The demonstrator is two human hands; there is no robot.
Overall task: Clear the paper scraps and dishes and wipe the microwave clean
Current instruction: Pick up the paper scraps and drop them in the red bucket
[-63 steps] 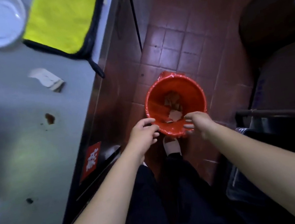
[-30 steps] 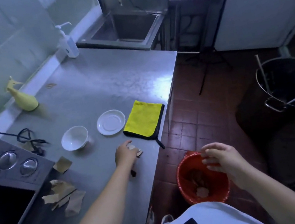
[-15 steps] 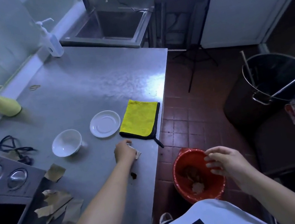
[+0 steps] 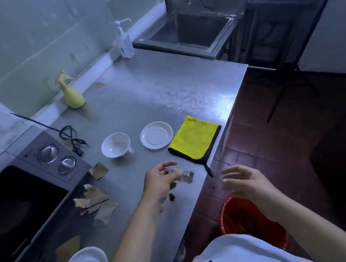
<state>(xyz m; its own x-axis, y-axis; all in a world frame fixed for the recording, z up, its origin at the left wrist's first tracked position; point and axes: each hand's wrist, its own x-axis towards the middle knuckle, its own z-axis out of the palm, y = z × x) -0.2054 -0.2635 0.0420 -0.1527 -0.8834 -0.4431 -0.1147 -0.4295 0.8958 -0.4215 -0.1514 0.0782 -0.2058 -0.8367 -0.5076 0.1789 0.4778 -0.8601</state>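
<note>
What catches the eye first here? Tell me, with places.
The yellow cloth lies bright at the right edge of the counter, beside a white saucer. Near it the left hand pinches a paper scrap, and the open right hand hovers over the red bucket on the floor.

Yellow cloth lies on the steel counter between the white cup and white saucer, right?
No. Head view: the round white saucer sits between the white cup and the yellow microfibre cloth, all on the steel counter.
</note>
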